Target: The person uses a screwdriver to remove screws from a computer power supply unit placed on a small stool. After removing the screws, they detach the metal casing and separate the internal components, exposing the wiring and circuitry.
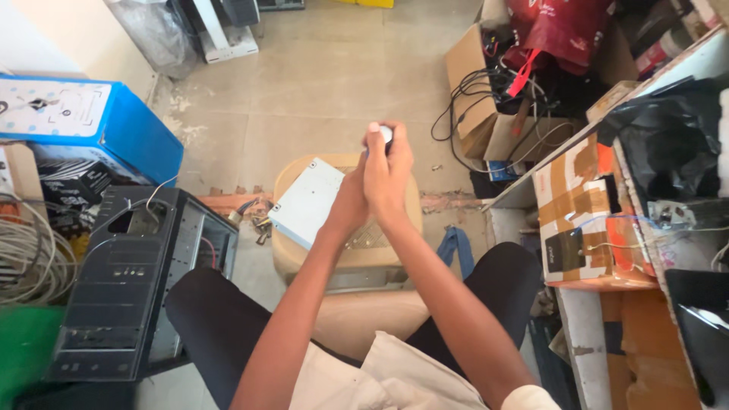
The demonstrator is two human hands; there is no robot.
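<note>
Both my hands are raised together in front of me over a beige plastic stool (292, 262). My right hand (389, 178) is closed around a small round white and dark object (386, 134) that shows only at my fingertips. My left hand (351, 203) presses against the right one from the left; its fingers are hidden behind it. A flat light-grey metal drive box (306, 202) lies tilted on the stool's seat, just below and left of my hands.
An open black computer case (125, 285) stands on the floor at left, beside a blue box (83, 121) and coiled white cables (26, 254). At right are taped cardboard boxes (581, 220), tangled black cables (486, 95), a red bag (562, 30) and a black bag (668, 144).
</note>
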